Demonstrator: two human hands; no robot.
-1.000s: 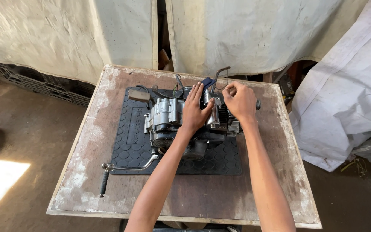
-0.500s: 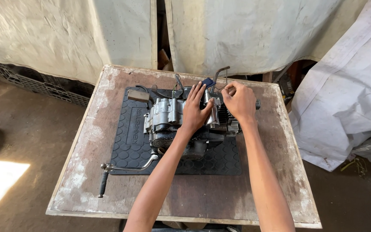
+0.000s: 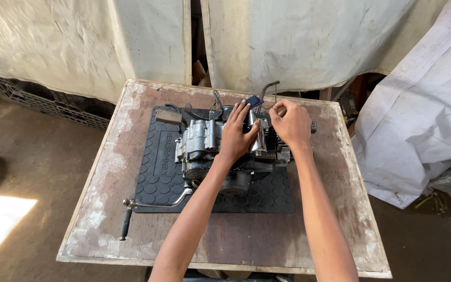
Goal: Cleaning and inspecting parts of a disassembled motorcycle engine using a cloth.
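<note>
A grey motorcycle engine point(image 3: 204, 146) sits on a black rubber mat point(image 3: 157, 162) on a worn wooden table point(image 3: 131, 230). My left hand point(image 3: 236, 133) lies flat on top of the engine, fingers spread toward the back. My right hand point(image 3: 289, 124) is closed over the engine's right end, by a bent metal tool point(image 3: 266, 90) that sticks up behind it; whether the hand holds this tool is hidden. A kick-start lever point(image 3: 152, 204) with a black grip reaches out from the engine toward the table's front left.
White sheeting point(image 3: 309, 36) hangs behind the table, and a white tarp point(image 3: 424, 115) covers something at the right. A black crate point(image 3: 43, 102) lies on the ground at the back left. A small tan block point(image 3: 169, 116) rests on the mat's far left corner.
</note>
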